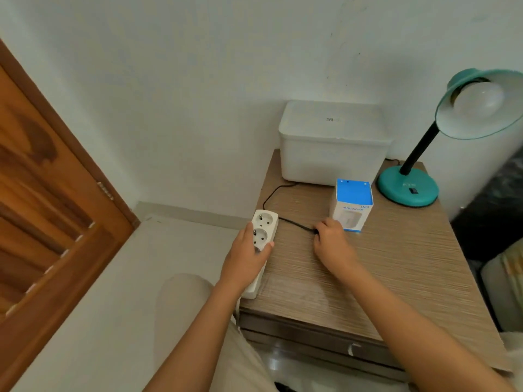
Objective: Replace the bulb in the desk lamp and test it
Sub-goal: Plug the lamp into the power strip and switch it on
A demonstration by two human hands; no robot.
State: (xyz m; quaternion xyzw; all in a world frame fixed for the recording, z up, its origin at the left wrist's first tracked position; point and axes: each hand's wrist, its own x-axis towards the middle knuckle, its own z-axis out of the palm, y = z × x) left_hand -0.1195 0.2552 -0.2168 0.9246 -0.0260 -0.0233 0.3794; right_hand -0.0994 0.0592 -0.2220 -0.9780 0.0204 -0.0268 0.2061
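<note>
A teal desk lamp (407, 188) stands at the table's far right, its shade tilted toward me with a white bulb (478, 100) screwed inside, unlit. Its black cord (291, 222) runs from behind the white bin across the tabletop. My right hand (332, 244) is closed around the cord's plug end, which is mostly hidden in the fist. My left hand (249, 256) grips a white power strip (263, 224) lying along the table's left edge, its two visible sockets empty.
A white lidded bin (334, 142) sits at the back of the wood-grain table (396, 264). A blue and white box (352, 205) stands just beyond my right hand. A wooden door (42, 207) is at the left, with dark furniture at the right.
</note>
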